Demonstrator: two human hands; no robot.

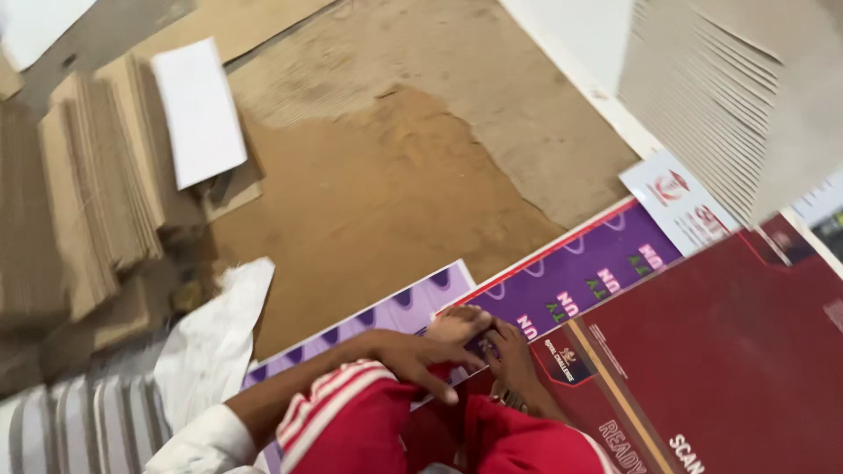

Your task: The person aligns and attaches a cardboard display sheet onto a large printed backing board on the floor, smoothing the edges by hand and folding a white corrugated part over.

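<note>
My left hand (413,355) reaches in from the lower left, bare forearm out of a white sleeve. Its fingers are spread and lie flat where a purple printed sheet (588,272) meets a pale lilac printed sheet (386,316). It holds nothing. Right beside the fingers is what looks like my bare foot (509,364), coming out of a red trouser leg and resting on the sheets. A red leg with white stripes (338,417) lies under the forearm. A large dark red printed board (738,369) overlaps the purple sheet on the right. My right hand is out of sight.
Stacks of brown cardboard pieces (97,184) stand at the left, with a white sheet (200,112) leaning on them. A crumpled white cloth (215,351) and striped fabric (79,421) lie lower left. A fanned stack of grey boards (720,96) fills the top right. Worn brown floor (395,175) lies between.
</note>
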